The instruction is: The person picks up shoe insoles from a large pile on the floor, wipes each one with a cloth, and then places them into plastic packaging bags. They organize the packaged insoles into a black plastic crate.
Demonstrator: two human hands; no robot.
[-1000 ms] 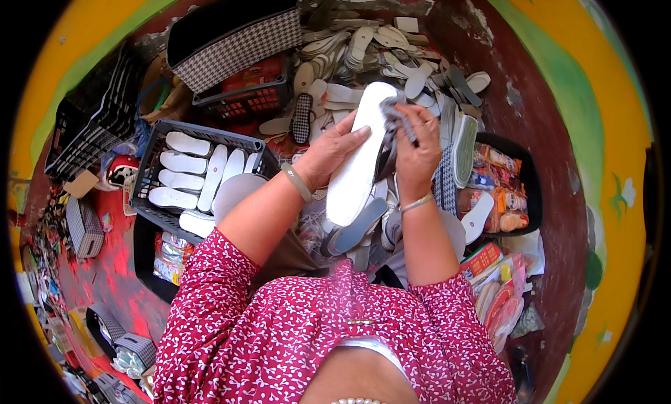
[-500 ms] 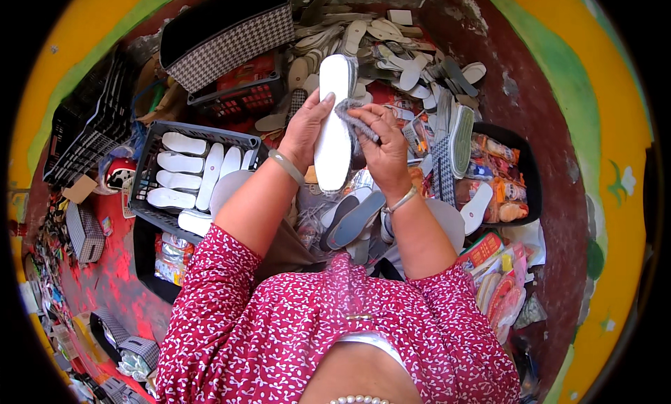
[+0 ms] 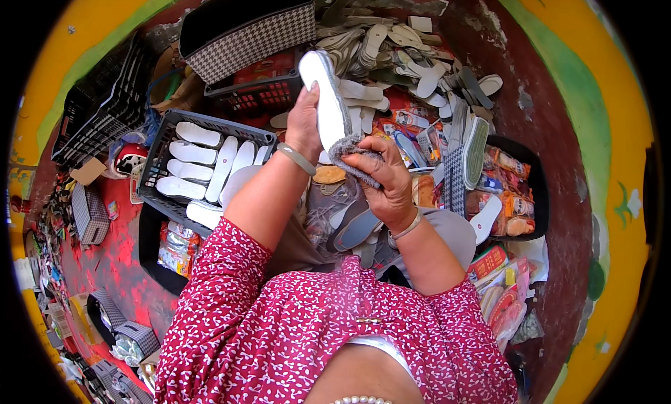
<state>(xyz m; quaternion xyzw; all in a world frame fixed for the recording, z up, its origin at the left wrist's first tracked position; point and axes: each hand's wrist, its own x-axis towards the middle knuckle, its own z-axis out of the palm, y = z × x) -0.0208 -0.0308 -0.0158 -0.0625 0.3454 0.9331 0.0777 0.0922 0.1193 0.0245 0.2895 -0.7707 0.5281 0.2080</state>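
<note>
My left hand is closed around the edge of a white shoe insole with a grey rim, held up and tilted, its top leaning left. Whether it is one insole or several stacked cannot be told. My right hand pinches a fuzzy grey cloth, which lies against the insole's lower end and covers it. Below my hands, dark and blue-grey insoles lie on clear plastic between my knees.
On the left, a grey crate holds white insoles in rows. A houndstooth box and a black crate stand behind. Loose insoles are heaped at the back. To the right, a black bin holds packets, with a green insole at its edge.
My right hand has moved the grey cloth down from the insole's middle to its lower end. The insole has tilted, its top going left. The whole view has shifted slightly.
</note>
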